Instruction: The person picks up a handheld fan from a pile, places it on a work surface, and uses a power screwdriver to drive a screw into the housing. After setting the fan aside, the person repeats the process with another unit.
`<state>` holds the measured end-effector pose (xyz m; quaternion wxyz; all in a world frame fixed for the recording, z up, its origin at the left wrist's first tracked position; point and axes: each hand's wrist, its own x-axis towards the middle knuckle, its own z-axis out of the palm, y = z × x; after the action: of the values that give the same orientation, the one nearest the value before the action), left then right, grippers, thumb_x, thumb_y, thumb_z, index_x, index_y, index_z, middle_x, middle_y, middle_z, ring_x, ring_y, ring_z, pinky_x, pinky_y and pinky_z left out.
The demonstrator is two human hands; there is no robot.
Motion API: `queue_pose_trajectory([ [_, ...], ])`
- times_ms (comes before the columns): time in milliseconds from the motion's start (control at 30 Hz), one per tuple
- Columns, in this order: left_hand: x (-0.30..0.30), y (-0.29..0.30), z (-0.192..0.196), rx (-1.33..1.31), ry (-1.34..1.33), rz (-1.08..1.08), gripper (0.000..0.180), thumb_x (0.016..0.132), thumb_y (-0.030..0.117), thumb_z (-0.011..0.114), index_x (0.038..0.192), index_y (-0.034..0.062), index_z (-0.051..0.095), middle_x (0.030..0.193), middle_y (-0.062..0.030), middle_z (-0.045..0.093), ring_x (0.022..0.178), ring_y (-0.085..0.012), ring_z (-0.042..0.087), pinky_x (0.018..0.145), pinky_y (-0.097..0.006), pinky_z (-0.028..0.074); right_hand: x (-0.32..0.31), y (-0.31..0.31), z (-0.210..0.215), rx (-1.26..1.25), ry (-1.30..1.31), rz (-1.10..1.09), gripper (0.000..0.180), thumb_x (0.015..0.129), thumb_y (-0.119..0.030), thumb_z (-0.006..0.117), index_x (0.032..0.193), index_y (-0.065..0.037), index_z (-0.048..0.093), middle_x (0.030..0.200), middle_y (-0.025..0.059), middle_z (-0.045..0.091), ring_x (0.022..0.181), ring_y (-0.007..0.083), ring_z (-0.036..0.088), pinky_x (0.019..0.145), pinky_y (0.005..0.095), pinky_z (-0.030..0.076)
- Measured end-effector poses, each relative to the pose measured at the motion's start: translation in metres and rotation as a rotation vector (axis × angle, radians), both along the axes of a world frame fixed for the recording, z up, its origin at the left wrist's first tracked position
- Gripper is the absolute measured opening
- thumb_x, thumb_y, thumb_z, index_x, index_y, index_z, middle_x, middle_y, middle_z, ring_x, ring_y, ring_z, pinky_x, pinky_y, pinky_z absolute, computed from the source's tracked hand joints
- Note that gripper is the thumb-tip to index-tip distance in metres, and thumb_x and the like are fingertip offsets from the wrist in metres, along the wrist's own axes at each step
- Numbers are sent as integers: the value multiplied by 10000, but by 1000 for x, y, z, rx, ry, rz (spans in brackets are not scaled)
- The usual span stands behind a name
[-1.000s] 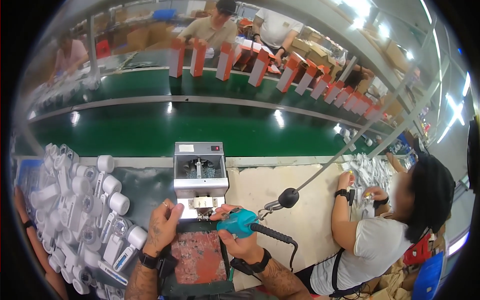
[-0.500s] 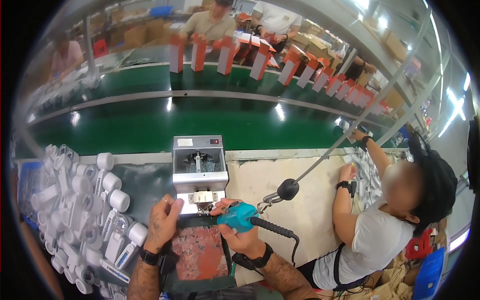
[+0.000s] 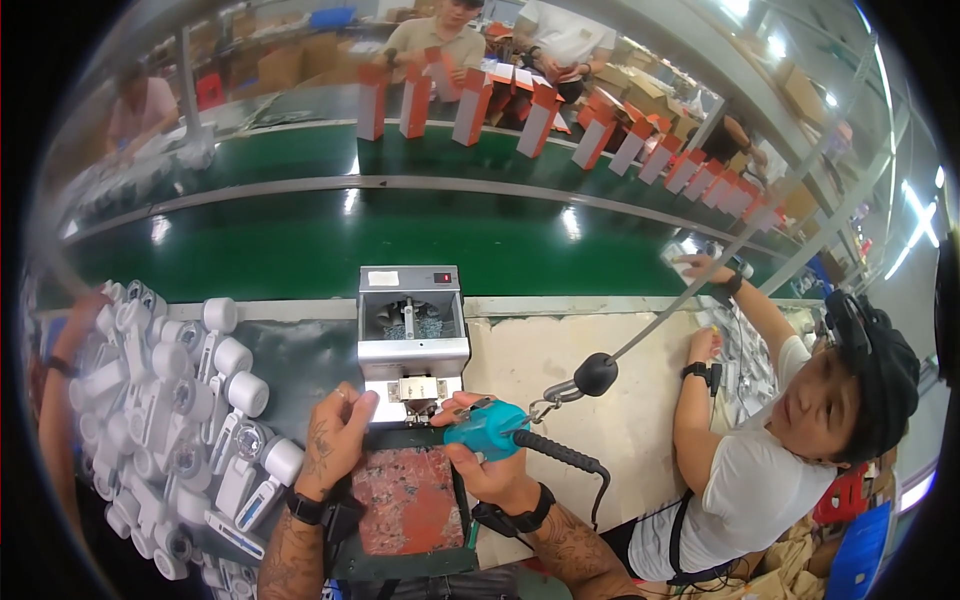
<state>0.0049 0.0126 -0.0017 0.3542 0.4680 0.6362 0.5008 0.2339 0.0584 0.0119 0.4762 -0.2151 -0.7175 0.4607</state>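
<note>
Fingers of the right hand (image 3: pixel 492 470) are still gripping the teal electric screwdriver (image 3: pixel 487 430), now tipped toward the screw feeder (image 3: pixel 413 335); the left hand (image 3: pixel 335 440) is resting loosely open on the red-topped fixture (image 3: pixel 408 500).

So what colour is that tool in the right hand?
The electric screwdriver in the right hand is teal, with a black cord. The head view shows it.

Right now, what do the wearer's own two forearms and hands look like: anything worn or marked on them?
Both forearms are bare, with no sleeves or gloves in view. The left hand has dark tattoo markings on its back and along the forearm, and a black wristband. The right hand shows a black watch-like band at the wrist, with tattoos on the forearm below it.
</note>
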Motion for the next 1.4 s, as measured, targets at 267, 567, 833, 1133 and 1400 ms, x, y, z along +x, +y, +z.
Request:
queue_pose_trajectory([
  [267,-2,-1,-2,2,38,6,312,1007,246,597,782,41,526,672,27,499,622,-50,463,573,-229,390,-3,0,2,48,15,2,485,936,-172,669,1323,51,481,1160,187,628,1084,274,640,960,433,509],
  [567,0,3,-3,57,10,26,338,979,276,626,779,25,518,615,1,444,600,-88,386,548,-287,346,-1,3,-2,68,6,12,524,946,-185,656,1351,56,428,1140,174,621,1087,263,636,960,428,507],
  [833,2,0,4,135,139,59,371,963,288,646,743,20,511,589,-23,443,583,-102,383,534,-302,353,-2,6,1,45,49,-114,507,948,-246,649,1314,55,471,1045,155,680,1066,227,627,952,389,478],
  [1133,-5,-3,-6,175,181,36,377,996,310,603,749,35,531,606,5,480,568,-73,455,536,-263,369,17,-53,27,160,-70,-450,633,883,-81,639,1435,29,349,1385,180,433,1302,272,440,1048,416,400],
  [1400,-1,2,-9,160,126,2,383,995,322,603,755,32,538,620,-14,508,556,-94,502,543,-265,406,27,-142,84,671,-152,64,307,836,-43,651,1142,-15,638,1051,130,665,863,278,647,765,379,533],
])
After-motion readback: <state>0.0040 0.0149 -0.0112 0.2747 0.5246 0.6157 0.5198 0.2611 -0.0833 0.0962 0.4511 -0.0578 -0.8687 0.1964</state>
